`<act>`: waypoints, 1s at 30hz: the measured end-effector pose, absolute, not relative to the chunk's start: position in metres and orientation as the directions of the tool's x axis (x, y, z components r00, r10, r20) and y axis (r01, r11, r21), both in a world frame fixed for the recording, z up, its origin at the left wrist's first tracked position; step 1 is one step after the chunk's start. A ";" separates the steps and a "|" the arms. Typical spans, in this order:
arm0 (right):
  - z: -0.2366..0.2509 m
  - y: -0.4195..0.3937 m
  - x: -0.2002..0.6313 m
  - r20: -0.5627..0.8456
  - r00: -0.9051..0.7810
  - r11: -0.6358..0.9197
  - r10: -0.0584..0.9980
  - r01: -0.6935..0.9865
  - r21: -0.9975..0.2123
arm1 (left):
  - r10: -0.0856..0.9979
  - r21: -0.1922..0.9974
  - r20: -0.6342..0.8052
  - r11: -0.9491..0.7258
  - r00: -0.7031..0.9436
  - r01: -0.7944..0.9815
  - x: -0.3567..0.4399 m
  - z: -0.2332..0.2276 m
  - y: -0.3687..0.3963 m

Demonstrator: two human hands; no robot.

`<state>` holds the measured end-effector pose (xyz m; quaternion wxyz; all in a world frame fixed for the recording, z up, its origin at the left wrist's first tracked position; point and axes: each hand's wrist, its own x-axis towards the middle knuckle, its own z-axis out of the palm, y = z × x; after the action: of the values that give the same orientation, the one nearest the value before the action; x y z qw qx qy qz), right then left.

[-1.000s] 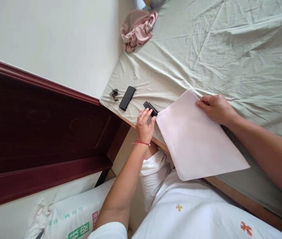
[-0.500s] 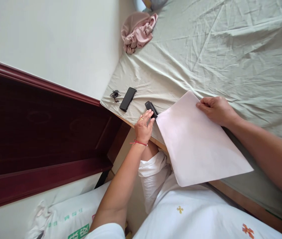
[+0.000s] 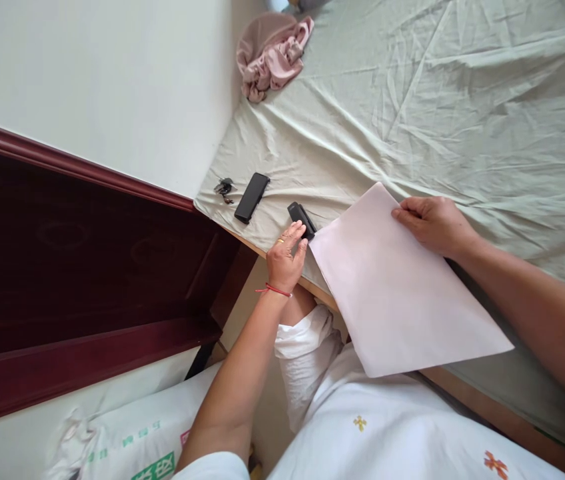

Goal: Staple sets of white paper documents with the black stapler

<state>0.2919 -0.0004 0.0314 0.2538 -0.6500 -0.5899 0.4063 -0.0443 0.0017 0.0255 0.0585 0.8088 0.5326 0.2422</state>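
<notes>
My left hand [image 3: 286, 259] is on a black stapler [image 3: 302, 220] near the bed's edge, its fingers together over the near end. A red cord circles the wrist. White paper sheets [image 3: 402, 287] slant from the stapler towards my lap, with their left corner right at the stapler's front end. Whether that corner lies between the jaws cannot be made out. My right hand [image 3: 432, 223] pinches the far right edge of the paper between thumb and curled fingers.
On the pale green bed sheet [image 3: 362, 100] lie a flat black phone-like object [image 3: 252, 198], a small dark bunch [image 3: 224, 189] that may be keys, and a crumpled pink cloth [image 3: 275, 60]. A dark red wooden panel [image 3: 87, 253] and a white printed sack [image 3: 132, 427] are at left.
The view has shifted slightly. Both hands keep their hold, and the paper's near end has swung a little to the right.
</notes>
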 end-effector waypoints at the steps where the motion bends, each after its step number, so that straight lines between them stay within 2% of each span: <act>1: 0.031 0.000 0.292 -0.228 -0.026 -0.175 0.973 0.559 -0.810 | 0.888 0.353 0.335 -0.429 0.315 0.832 -0.044 0.026 0.002; 7: 0.031 0.001 0.291 -0.234 -0.024 -0.180 0.972 0.564 -0.806 | 0.869 0.338 0.353 -0.465 0.348 0.819 -0.047 0.025 0.002; 14: 0.028 0.000 0.291 -0.221 -0.026 -0.166 0.975 0.577 -0.800 | 0.836 0.221 0.357 -0.509 0.417 0.832 -0.053 0.013 0.002; 17: 0.026 0.000 0.292 -0.200 -0.043 -0.141 0.979 0.568 -0.811 | 0.837 0.223 0.335 -0.517 0.433 0.827 -0.053 0.015 0.005; 21: 0.022 -0.001 0.297 -0.160 -0.120 -0.071 0.980 0.543 -0.837 | 0.860 0.338 0.328 -0.493 0.391 0.802 -0.052 0.022 0.008; 25: 0.019 -0.002 0.305 -0.162 -0.246 -0.040 0.956 0.438 -0.898 | 0.915 0.552 0.308 -0.396 0.262 0.734 -0.050 0.023 -0.002; 28: 0.016 -0.003 0.308 -0.175 -0.277 -0.083 0.945 0.315 -0.946 | 0.952 0.728 0.306 -0.233 -0.002 0.644 -0.044 0.016 -0.022; 30: 0.013 -0.003 0.307 -0.157 -0.264 -0.092 0.952 0.241 -0.966 | 0.933 0.845 0.279 -0.126 -0.227 0.519 -0.038 0.010 -0.038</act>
<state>0.3072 -0.0035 0.0131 0.3314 -0.5083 -0.5865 0.5364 -0.0379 -0.0380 0.0096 0.2183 0.5820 0.6238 0.4739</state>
